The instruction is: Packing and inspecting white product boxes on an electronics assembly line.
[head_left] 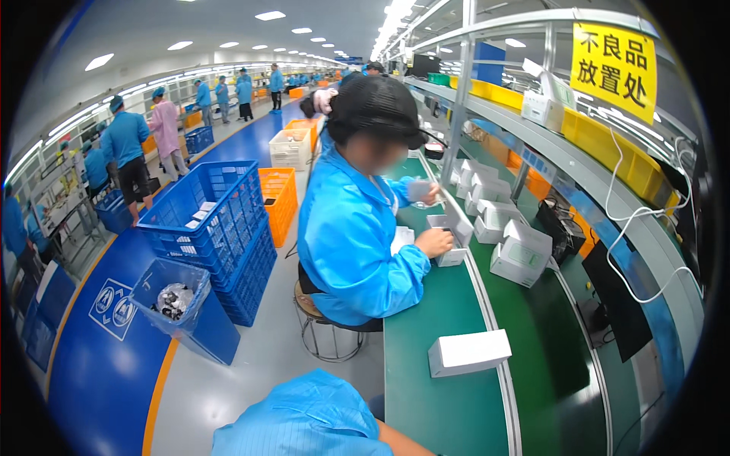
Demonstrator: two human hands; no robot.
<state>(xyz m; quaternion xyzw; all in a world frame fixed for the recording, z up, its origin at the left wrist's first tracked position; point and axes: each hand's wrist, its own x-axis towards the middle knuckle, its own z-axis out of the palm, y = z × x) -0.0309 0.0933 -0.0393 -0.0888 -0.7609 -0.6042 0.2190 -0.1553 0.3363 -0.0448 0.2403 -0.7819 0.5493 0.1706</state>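
Neither of my hands shows. At the lower edge a blue sleeve (304,414) and a bit of bare forearm (403,442) come into the picture, and the hand beyond them is cut off. The nearest thing to that arm is a closed white box (470,354) lying on the green worktable (426,410). Farther along, a co-worker in a blue smock sits on a stool. One of the co-worker's hands (435,242) is at an open white box (450,256); the other hand (432,194) holds a small pale flat item (419,191).
Several white boxes with raised lids (522,254) stand along the green conveyor (544,342). Above it runs a metal shelf with yellow bins (601,156) and hanging white cables (625,216). Left are stacked blue crates (245,262), an orange crate (278,204) and a lined blue bin (205,327).
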